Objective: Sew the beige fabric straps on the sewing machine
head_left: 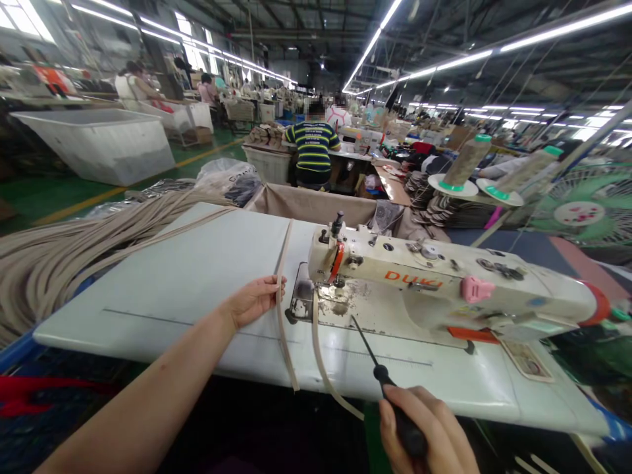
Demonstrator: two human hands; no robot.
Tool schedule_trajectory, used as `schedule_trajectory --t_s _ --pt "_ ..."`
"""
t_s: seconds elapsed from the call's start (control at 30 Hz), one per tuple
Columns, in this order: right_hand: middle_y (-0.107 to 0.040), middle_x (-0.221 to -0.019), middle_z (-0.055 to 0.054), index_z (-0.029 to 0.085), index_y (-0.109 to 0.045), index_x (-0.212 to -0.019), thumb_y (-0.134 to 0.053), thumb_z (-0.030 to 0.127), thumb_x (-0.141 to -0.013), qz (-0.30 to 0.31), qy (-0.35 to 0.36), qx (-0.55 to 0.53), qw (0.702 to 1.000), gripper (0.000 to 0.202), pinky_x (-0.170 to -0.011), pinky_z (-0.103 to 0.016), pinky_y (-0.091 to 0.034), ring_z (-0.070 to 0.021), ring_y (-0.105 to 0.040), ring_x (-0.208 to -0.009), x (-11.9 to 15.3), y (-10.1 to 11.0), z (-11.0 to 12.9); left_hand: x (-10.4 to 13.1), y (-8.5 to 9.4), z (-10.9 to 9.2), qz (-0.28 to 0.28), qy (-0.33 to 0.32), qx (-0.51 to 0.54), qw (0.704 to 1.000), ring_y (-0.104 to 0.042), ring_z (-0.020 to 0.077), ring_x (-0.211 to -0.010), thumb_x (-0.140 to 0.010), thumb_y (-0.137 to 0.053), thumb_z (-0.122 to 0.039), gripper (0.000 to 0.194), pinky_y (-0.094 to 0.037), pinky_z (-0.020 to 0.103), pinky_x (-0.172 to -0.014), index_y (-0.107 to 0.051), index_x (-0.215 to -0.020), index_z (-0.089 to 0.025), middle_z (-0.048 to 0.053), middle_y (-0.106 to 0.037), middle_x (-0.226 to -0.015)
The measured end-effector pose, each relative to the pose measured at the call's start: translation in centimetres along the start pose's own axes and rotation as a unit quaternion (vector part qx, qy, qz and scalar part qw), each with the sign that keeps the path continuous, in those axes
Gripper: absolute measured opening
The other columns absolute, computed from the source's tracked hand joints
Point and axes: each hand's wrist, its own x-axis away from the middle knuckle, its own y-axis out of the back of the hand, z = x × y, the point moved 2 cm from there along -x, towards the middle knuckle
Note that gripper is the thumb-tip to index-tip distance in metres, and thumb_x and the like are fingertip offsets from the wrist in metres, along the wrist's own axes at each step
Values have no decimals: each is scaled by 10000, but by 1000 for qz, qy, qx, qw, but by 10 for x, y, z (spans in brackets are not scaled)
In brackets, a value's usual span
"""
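Looks mid-job: left hand [259, 299] pinches beige strip [281, 322], right hand [432, 428] wrapped round black-handled tool [403, 421], second strip [317, 352] at sewing machine [419, 270] just right of left fingers [269, 288], strip pile [64, 257] well left of them, can't tell if done or waiting.

Strip [282, 333] over table [148, 280] — left of sewing machine [444, 280].

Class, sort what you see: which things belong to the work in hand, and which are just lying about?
Seemingly in the work:
- thin beige strip, in the left hand
- black-handled tool with thin dark shaft, in the right hand
- white sewing machine with orange lettering

Seemingly just about:
- large whitish plastic bin
- round green fan
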Motion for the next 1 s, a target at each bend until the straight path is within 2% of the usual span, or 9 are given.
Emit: schedule_trajectory --t_s 0.1,0.23,0.33,0.5,0.57,0.73,0.9,1.0 --pt "-703 -798 -23 175 -706 -1104 -736 158 -893 -30 8 -7 1000 214 -724 -294 -575 -171 -701 -732 -5 -18 15 0 0 0 3 1 -3 1000 -648 125 -780 -814 -752 -43 270 -595 196 -757 -705 -1080 -55 92 -650 -920" --pt "-677 -725 -21 175 -719 -1030 -716 183 -909 -55 25 5 998 121 -656 -312 -562 -181 -693 -675 -5 -28 27 -1 0 0 7 2 -5 1000 -647 125 -780 -806 -768 -50 287 -591 198 -762 -702 -1085 -54 90 -649 -921" --pt "-682 -714 -22 178 -715 -1030 -716 193 -908 -51 32 16 998 124 -639 -324 -575 -188 -695 -658 -10 -30 31 0 -1 0 7 3 -6 1000 -647 127 -784 -802 -776 -56 290 -590 202 -762 -701 -1082 -53 92 -648 -925" --pt "-692 -723 -33 154 -690 -1079 -699 158 -920 14 70 5 997 159 -623 -301 -593 -180 -706 -666 -22 -25 31 0 -1 0 8 1 -5 1000 -647 128 -785 -801 -780 -59 286 -588 204 -759 -704 -1077 -62 91 -653 -925" --pt "-701 -714 -36 147 -694 -1061 -712 174 -920 21 78 21 996 145 -635 -306 -599 -186 -716 -665 -23 -22 32 0 -1 0 7 2 -5 1000 -647 125 -786 -801 -781 -58 289 -587 201 -762 -703 -1079 -56 92 -654 -930" --pt "-698 -703 -52 114 -688 -1028 -699 140 -924 7 93 8 996 109 -605 -306 -586 -185 -709 -637 -25 -21 32 0 -1 0 6 3 -7 1000 -652 128 -798 -798 -786 -59 290 -591 202 -767 -704 -1077 -54 92 -656 -939" --pt "-690 -709 -53 117 -682 -1030 -708 135 -912 3 72 -5 997 123 -593 -313 -586 -188 -698 -640 -25 -26 30 0 -1 0 6 3 -7 1000 -654 131 -795 -794 -788 -54 295 -593 203 -762 -703 -1076 -50 93 -654 -936" --pt "-683 -712 -58 127 -685 -1037 -706 136 -905 -33 64 -11 997 134 -565 -315 -569 -192 -685 -635 -22 -31 27 0 -1 0 4 2 -6 1000 -656 131 -798 -799 -784 -55 297 -592 201 -762 -702 -1084 -55 92 -653 -944"
